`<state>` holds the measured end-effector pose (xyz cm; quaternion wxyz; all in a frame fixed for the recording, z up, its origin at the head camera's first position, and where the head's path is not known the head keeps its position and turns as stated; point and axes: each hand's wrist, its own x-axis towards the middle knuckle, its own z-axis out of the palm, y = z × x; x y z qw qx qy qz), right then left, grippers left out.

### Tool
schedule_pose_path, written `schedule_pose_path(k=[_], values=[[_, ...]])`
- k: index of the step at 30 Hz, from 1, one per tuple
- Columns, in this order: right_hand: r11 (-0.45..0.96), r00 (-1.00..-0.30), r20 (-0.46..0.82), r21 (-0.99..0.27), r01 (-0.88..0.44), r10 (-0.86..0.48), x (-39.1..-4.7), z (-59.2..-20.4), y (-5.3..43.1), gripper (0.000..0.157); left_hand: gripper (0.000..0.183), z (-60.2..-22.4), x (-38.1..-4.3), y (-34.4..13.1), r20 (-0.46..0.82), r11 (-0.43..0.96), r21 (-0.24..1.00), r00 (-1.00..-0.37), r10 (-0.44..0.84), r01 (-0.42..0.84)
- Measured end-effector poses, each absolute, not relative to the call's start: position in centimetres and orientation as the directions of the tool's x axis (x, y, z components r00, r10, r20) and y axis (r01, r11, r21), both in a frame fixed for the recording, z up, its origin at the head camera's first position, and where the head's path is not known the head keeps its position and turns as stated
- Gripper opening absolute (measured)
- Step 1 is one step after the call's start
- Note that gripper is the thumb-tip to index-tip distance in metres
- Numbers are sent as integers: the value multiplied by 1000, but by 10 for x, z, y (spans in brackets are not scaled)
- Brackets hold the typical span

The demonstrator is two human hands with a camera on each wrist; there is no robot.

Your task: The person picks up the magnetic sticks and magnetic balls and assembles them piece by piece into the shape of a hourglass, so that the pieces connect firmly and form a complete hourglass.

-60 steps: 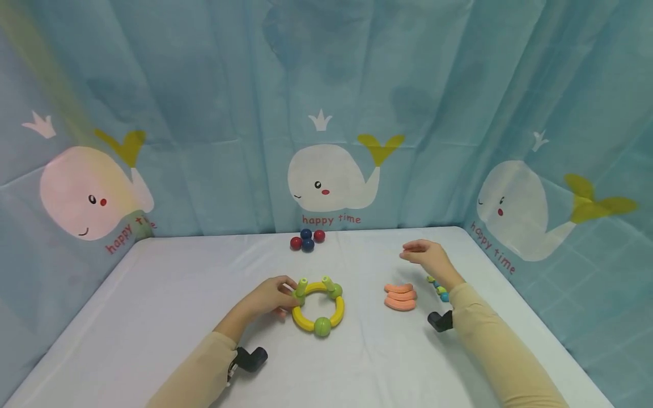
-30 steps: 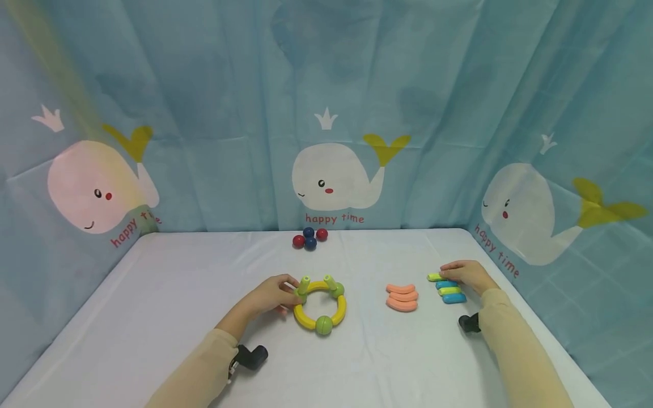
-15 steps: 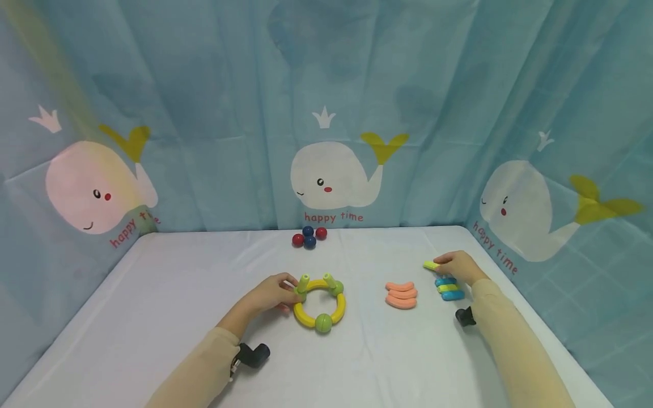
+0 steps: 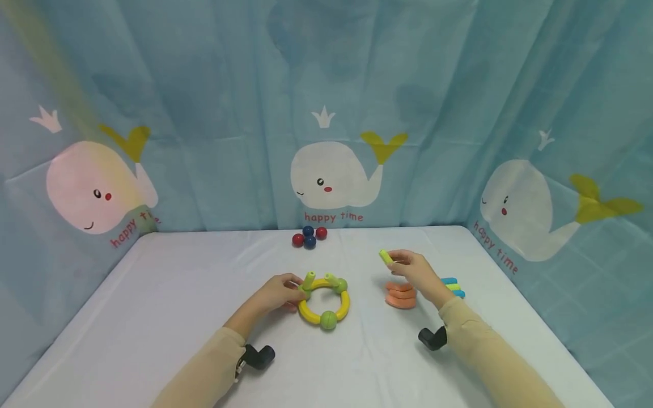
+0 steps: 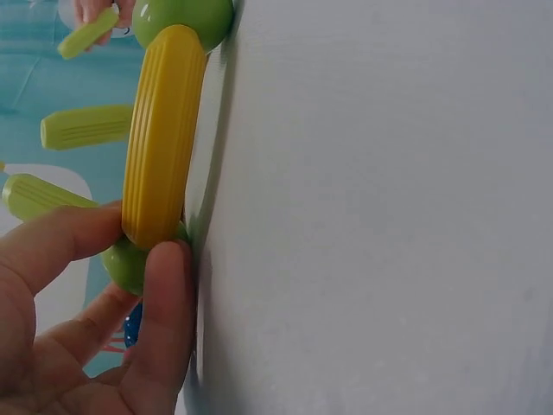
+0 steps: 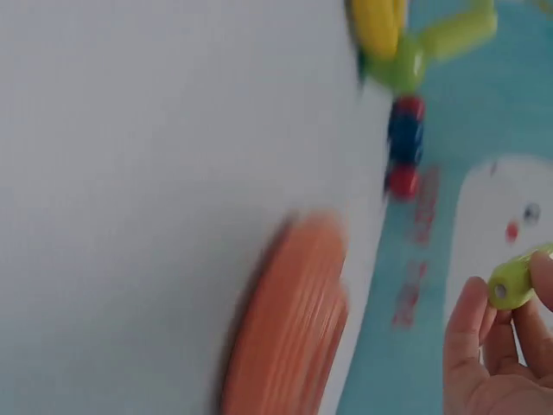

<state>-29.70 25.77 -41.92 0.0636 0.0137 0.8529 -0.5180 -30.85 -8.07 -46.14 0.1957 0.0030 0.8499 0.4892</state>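
Note:
A ring of curved yellow rods [image 4: 308,314] and green balls [image 4: 329,320] lies on the white table. Two lime-green sticks [image 4: 309,280] rise from its far balls. My left hand [image 4: 278,294] holds the ring's left side; the left wrist view has thumb and finger pinching around a yellow rod's end [image 5: 155,216] by a green ball. Raised over the table, my right hand [image 4: 415,273] pinches another lime-green stick [image 4: 385,257] near its end. That stick shows a small hole in its end [image 6: 501,292] in the right wrist view.
Orange curved rods [image 4: 401,303] lie below my right hand. Blue and lime sticks [image 4: 452,287], partly hidden by the right wrist, are farther right. Red and dark blue balls [image 4: 309,242] sit at the table's back edge, before a whale-print curtain [image 4: 229,170].
My right hand came down to the row of sticks, picked up the lime-green one and carried it left over the orange rods. The ring and left hand shifted slightly right.

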Motion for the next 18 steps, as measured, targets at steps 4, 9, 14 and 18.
schedule_pose_path(k=[4,9,14,18], values=[[437,-983,-149,-895,89,-106,-276,-416,224,46,46,-459,-307,-83,-318,522,835,-927,198,-175],[436,-961,-112,-900,-11,-254,-260,-422,191,41,47,-457,-308,-84,-321,523,833,-927,193,-180],[456,-954,-68,-887,-77,-293,-257,-429,170,37,48,-459,-309,-83,-326,531,828,-925,196,-180],[484,-952,-61,-870,-97,-300,-255,-431,159,37,47,-462,-308,-82,-327,529,830,-923,202,-178]])
